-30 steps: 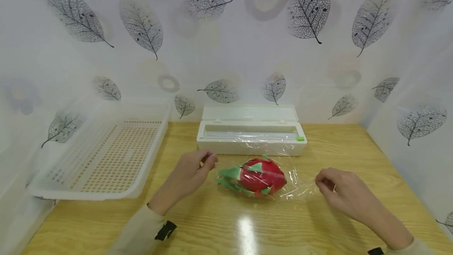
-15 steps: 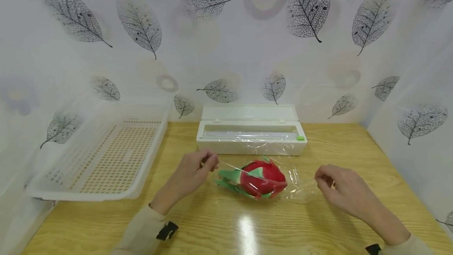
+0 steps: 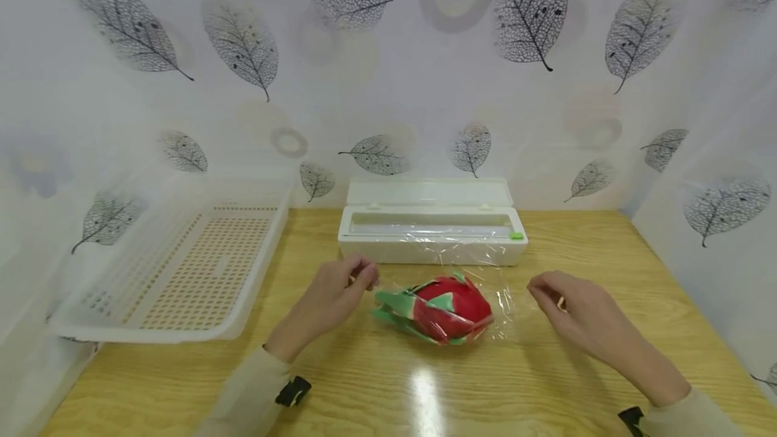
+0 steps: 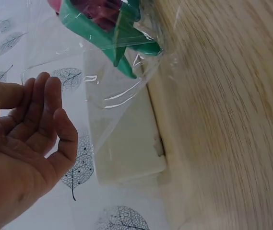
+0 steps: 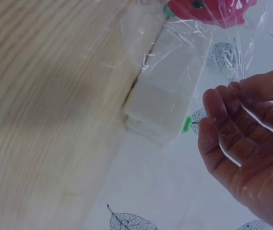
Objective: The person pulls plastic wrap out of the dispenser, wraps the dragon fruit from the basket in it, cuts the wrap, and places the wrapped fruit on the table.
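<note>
Dragon fruit (image 3: 452,309) looks part-wrapped: cling film (image 3: 505,302) over top, ends untucked; L hand (image 3: 330,297) & R hand (image 3: 579,309) pinch film's L/R ends.

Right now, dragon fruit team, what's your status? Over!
Left fingers, right fingers: both pinching clear film. Dragon fruit showing through film. White box behind it, apparently not in the way.

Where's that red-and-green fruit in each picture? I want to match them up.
Head: the red-and-green fruit, just right of centre, below the middle.
Left wrist: the fruit at the top, left of middle, cut off.
Right wrist: the fruit at the top, right of middle, cut off.
Shared landmark: the white box.
</note>
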### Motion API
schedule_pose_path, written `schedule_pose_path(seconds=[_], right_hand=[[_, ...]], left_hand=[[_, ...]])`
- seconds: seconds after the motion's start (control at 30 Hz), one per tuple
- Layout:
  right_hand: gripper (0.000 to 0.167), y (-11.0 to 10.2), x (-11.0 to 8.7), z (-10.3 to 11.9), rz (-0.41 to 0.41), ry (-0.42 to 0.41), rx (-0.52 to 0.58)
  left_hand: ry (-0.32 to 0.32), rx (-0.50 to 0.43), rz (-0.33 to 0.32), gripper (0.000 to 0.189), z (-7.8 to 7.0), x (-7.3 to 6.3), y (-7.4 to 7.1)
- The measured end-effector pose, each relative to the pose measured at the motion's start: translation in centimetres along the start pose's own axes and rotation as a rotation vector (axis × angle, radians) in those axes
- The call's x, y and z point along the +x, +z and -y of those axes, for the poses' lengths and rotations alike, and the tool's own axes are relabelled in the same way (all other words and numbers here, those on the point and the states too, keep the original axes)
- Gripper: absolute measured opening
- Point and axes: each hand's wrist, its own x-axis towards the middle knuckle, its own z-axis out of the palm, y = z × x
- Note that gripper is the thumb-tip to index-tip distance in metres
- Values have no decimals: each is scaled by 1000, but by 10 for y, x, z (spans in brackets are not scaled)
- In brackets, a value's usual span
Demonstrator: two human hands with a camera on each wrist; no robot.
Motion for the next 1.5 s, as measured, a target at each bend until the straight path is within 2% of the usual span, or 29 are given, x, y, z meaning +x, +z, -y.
schedule_pose_path(seconds=[0.13, 0.37, 0.5, 0.67, 0.8, 1.03, 1.17, 1.37, 1.5], right_hand=[[8, 7, 9, -1, 14, -2, 15], [8, 18, 23, -2, 63, 20, -7], [2, 24, 29, -7, 143, 79, -18], [5, 30, 27, -12, 244, 143, 13], [5, 33, 26, -11, 271, 136, 20], [5, 37, 23, -8, 300, 141, 18], [4, 38, 21, -7, 302, 148, 37], [6, 38, 21, -5, 237, 132, 15], [5, 42, 24, -3, 244, 119, -4]], left_hand=[[-59, 24, 12, 24, 6, 8, 6], [-143, 172, 53, 21, 14, 14, 14], [-151, 227, 68, 22, 19, 15, 17], [-153, 284, 112, 21, 25, 12, 20], [-169, 291, 153, 18, 24, 11, 20], [-160, 308, 197, 19, 18, 10, 19], [-166, 316, 167, 17, 19, 8, 20], [-142, 337, 60, 16, 20, 8, 21], [-116, 405, 81, 15, 21, 11, 24]])
